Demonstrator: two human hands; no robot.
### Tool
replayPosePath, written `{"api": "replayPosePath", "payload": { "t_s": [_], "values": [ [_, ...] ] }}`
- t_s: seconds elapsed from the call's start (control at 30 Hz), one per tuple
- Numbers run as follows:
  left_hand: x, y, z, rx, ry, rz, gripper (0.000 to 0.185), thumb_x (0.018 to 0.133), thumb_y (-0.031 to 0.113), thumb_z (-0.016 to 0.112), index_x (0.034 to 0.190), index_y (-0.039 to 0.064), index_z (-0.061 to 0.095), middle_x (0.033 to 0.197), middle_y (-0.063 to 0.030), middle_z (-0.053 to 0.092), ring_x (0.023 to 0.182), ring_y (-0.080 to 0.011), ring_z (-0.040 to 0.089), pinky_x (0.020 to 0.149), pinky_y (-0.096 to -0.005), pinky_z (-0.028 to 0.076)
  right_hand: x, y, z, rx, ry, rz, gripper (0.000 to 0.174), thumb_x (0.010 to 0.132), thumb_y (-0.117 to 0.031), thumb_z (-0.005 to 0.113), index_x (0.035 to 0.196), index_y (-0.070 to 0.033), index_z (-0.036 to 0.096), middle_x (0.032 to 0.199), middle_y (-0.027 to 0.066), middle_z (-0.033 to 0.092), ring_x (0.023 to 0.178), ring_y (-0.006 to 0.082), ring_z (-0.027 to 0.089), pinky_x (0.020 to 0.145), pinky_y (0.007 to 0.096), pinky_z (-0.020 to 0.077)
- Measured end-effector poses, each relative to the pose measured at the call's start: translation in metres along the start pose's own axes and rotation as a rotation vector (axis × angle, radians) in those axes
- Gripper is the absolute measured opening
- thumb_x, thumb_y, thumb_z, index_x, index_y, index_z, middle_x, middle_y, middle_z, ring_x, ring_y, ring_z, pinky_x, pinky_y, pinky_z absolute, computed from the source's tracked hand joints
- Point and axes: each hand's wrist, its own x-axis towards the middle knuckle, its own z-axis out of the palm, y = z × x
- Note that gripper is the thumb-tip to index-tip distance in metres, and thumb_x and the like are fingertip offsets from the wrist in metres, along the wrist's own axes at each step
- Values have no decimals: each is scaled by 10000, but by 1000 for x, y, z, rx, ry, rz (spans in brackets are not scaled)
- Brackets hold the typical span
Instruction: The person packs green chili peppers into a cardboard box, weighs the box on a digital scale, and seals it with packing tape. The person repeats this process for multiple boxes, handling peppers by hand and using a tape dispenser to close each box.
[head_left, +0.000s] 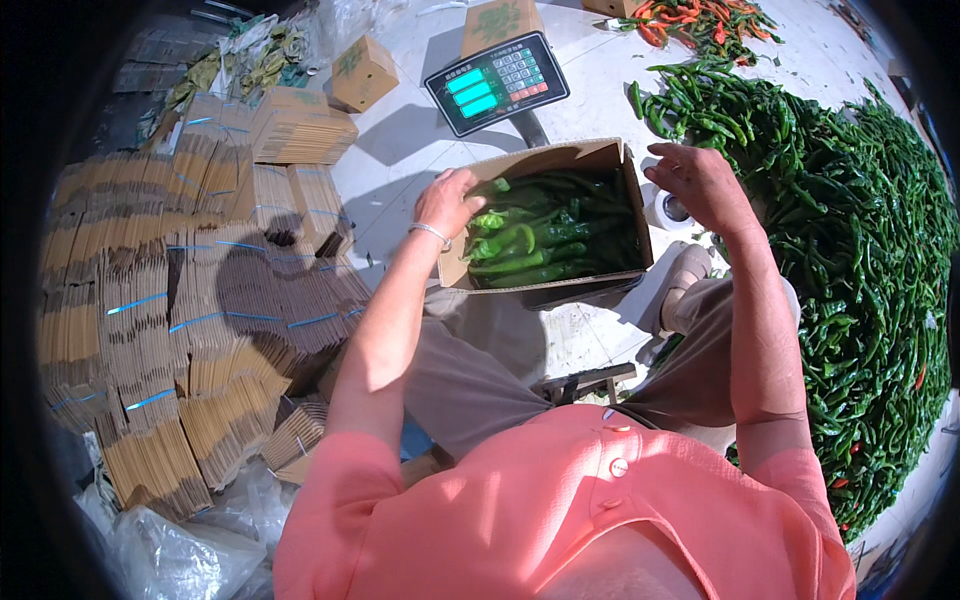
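Note:
A cardboard box (447, 268) full of long green peppers (536, 232) stands before me on a scale. My left hand (446, 204) is at the box's left wall, its fingertips close to the peppers at that end. Whether it grips the rim or a pepper is hidden by the fingers. To the right of the box my right hand (697, 180) is in the air, fingers slightly apart and nothing visible in them. Below it, on the floor, lies a roll of tape (673, 210). Behind the box rises the scale's lit display with keypad (497, 83).
A large heap of green peppers (862, 300) spreads along the right, with red peppers (705, 22) beyond. Stacks of flattened cartons (217, 292) fill the left. Closed cartons (365, 73) stand behind. Clear plastic bags (187, 551) lie at lower left.

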Motion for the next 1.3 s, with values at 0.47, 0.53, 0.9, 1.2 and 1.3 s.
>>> {"api": "replayPosePath", "payload": {
  "t_s": [0.47,0.53,0.9,1.2,1.3],
  "values": [
    [9,-7,21,156,-100,293,235,827,77,623,1059,115,637,1060,-46,589,1018,-287,579,847,-391,481,-2,2,-4,-13,10,34,350,862,-287,672,1122,-53,669,854,164,700,786,306,678,706,382,523],
    [10,-3,7,90,-33,310,202,818,72,624,1019,95,630,1039,-50,595,999,-296,582,831,-390,481,-1,2,-4,-15,13,8,352,876,-252,670,1153,-35,654,860,175,703,767,260,687,695,352,522],
    [-32,38,1,-1353,524,-621,120,890,106,611,948,15,559,816,-103,621,680,-210,665,589,-318,571,15,-71,99,-201,117,-480,512,799,-296,719,1243,-92,569,1117,144,633,1039,298,608,844,404,522],
    [-73,4,3,-1670,488,-660,234,911,201,625,1082,69,536,1030,-142,652,847,-265,680,728,-360,574,73,-72,181,-292,-113,-408,123,847,-98,551,955,-70,600,921,169,647,858,371,645,715,468,527],
    [-101,-4,-11,-1509,676,-634,237,917,189,619,1105,70,536,1055,-130,646,852,-243,674,682,-316,562,89,-70,200,-448,-267,-502,145,831,-84,552,965,-71,604,947,163,649,893,352,648,747,452,532]
  ]
}}
